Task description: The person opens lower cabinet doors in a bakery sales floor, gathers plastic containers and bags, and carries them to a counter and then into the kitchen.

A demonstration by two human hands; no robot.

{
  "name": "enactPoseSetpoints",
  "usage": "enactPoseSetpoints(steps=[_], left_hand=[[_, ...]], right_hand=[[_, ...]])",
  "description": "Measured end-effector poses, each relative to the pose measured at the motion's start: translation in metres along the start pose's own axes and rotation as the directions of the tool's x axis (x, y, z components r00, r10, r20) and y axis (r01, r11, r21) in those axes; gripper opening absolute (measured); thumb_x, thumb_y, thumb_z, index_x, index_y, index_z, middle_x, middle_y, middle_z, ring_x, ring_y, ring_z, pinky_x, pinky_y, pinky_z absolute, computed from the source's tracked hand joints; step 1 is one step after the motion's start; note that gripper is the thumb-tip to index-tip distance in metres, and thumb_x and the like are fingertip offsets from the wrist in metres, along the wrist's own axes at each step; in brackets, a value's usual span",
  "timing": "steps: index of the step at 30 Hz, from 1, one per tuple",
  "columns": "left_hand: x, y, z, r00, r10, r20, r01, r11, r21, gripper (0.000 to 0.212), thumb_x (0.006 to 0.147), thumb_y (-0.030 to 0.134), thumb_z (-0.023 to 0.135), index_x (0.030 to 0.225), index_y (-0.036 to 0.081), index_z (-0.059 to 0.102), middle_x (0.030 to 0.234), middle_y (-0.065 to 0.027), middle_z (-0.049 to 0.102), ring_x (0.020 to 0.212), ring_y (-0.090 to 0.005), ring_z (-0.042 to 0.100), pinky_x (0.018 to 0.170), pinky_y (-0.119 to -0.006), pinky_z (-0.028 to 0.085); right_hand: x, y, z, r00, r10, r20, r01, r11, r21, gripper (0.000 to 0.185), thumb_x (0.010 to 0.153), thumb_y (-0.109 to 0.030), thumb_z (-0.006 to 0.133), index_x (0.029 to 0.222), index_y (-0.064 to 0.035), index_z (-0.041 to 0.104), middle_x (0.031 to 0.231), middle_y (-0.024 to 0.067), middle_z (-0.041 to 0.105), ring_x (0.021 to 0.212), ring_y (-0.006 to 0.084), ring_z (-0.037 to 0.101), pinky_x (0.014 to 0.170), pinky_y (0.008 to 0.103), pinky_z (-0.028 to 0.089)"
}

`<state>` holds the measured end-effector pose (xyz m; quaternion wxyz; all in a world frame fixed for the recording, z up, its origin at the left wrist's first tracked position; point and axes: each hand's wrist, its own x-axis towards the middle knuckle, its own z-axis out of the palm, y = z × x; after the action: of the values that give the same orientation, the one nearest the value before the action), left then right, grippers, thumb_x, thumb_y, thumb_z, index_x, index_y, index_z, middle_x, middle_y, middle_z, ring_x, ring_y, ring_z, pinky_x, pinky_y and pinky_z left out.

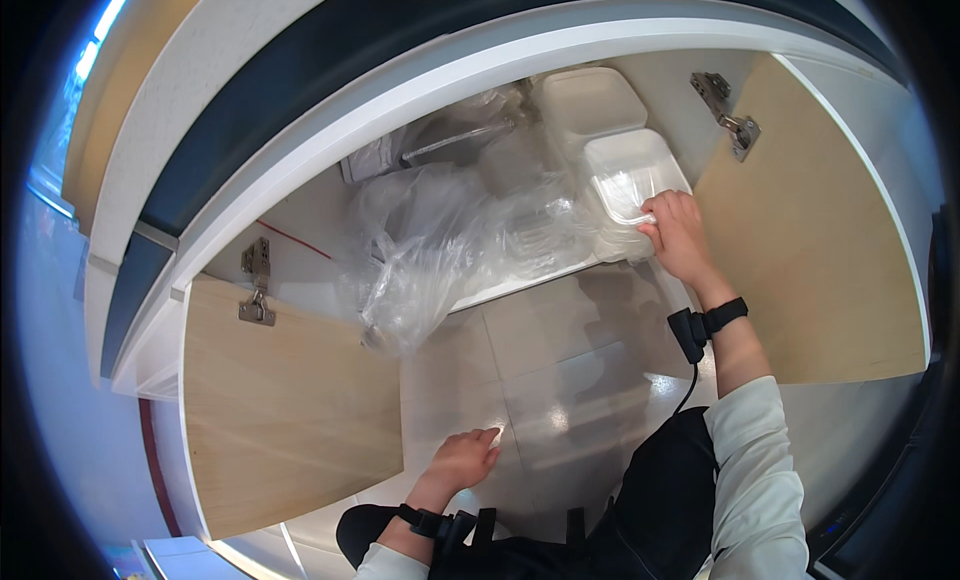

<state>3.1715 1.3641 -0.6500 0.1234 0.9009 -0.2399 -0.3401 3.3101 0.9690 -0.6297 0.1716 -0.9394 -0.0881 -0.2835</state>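
Inside an open low cabinet, my right hand point(675, 231) grips the near rim of a white plastic food container point(637, 167) by its corner. Behind it lies another white container point(592, 100) of the same kind. To their left, clear plastic bags point(427, 227) are heaped, some around more containers, and part of one bag hangs over the cabinet's front edge. My left hand point(466, 458) is low over the tiled floor, near my knee, with its fingers slightly bent and nothing visible in it.
Two wooden cabinet doors stand open, the left door point(292, 407) and the right door point(817, 242), each with a metal hinge. The cabinet's white upper edge point(450, 70) arches above the opening. Tiled floor point(555, 355) lies between my legs and the cabinet.
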Motion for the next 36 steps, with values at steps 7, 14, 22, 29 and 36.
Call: enactPoseSetpoints(steps=[7,14,22,29,36], left_hand=[[-0.006,0.006,-0.007,0.99,0.062,-0.128,-0.063,0.998,-0.004,0.036,0.083,0.024,0.047,0.113,0.004,0.046,0.101,-0.0172,0.055,0.09,-0.0346,0.053,0.079,-0.04,0.042],[-0.007,-0.003,-0.009,0.988,0.145,-0.061,-0.149,0.986,-0.077,0.035,0.084,0.023,0.048,0.113,0.003,0.046,0.099,-0.0175,0.056,0.09,-0.0346,0.053,0.078,-0.041,0.043],[-0.007,-0.007,0.003,0.999,0.036,0.028,-0.034,0.998,-0.059,0.038,0.084,0.023,0.048,0.117,0.006,0.043,0.103,-0.0198,0.055,0.093,-0.0358,0.052,0.08,-0.041,0.043],[0.007,-0.006,0.013,0.987,-0.069,0.147,0.058,0.995,0.081,0.037,0.087,0.026,0.045,0.119,0.007,0.043,0.108,-0.0187,0.053,0.099,-0.0353,0.051,0.083,-0.039,0.042],[0.016,0.014,-0.002,0.994,-0.019,0.103,0.019,1.0,-0.001,0.039,0.087,0.028,0.042,0.12,0.008,0.041,0.11,-0.0186,0.051,0.101,-0.0345,0.049,0.086,-0.04,0.04]], right_hand=[[0.006,-0.007,0.005,0.996,-0.02,0.082,0.026,0.997,-0.072,0.022,0.074,-0.017,0.059,0.092,-0.0077,0.05,0.09,0.0085,0.05,0.089,0.0284,0.044,0.079,0.0379,0.034],[0.013,0.013,0.005,0.976,0.02,0.218,0.027,0.977,-0.213,0.023,0.079,-0.021,0.053,0.097,-0.0084,0.048,0.099,0.0082,0.048,0.096,0.028,0.043,0.084,0.0375,0.033],[0.04,0.032,0.032,0.979,0.086,0.184,-0.064,0.991,-0.12,0.025,0.08,-0.022,0.052,0.1,-0.008,0.047,0.104,0.0086,0.047,0.103,0.0276,0.04,0.088,0.0361,0.032],[0.054,0.054,0.044,0.986,0.13,0.105,-0.116,0.985,-0.129,0.025,0.079,-0.024,0.053,0.097,-0.0075,0.048,0.1,0.0076,0.047,0.099,0.0269,0.041,0.087,0.0358,0.032],[0.06,0.053,0.043,0.96,0.18,0.216,-0.152,0.978,-0.142,0.028,0.079,-0.026,0.055,0.101,-0.0097,0.05,0.105,0.0074,0.049,0.106,0.0273,0.039,0.092,0.0377,0.029]])
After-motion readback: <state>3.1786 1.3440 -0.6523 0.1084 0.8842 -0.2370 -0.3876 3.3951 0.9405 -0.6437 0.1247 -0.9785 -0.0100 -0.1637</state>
